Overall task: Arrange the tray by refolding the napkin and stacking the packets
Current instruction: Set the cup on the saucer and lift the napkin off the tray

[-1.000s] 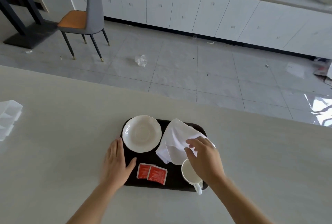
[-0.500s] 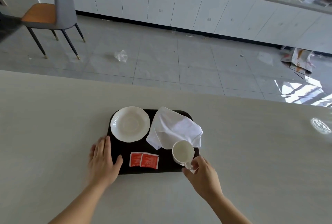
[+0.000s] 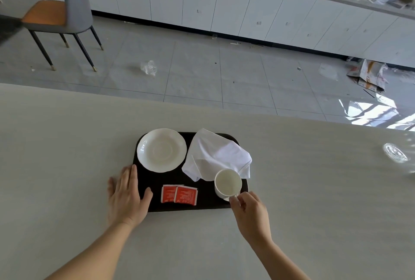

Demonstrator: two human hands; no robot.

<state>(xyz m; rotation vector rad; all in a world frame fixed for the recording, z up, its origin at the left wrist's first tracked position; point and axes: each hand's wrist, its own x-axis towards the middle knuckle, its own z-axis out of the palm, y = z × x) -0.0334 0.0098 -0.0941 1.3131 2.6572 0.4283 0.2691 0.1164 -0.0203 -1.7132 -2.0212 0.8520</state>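
A black tray (image 3: 206, 203) lies on the pale table. On its far right a white napkin (image 3: 216, 155) sits crumpled and unfolded. Two red packets (image 3: 179, 194) lie side by side at the tray's near edge, slightly overlapping. A white cup (image 3: 228, 183) stands at the near right corner, partly on the napkin's edge. My right hand (image 3: 250, 213) pinches the cup's handle. My left hand (image 3: 128, 197) rests flat against the tray's near left corner, thumb on the tray, fingers apart.
A white saucer (image 3: 161, 150) fills the tray's far left. A clear glass dish (image 3: 395, 152) sits at the table's right edge. Beyond the table's far edge are a tiled floor with litter, a grey chair (image 3: 65, 10) and white cabinets.
My right hand left the napkin and came back to the cup's handle. The left hand stayed at the tray's corner. The camera view shifted to the right.
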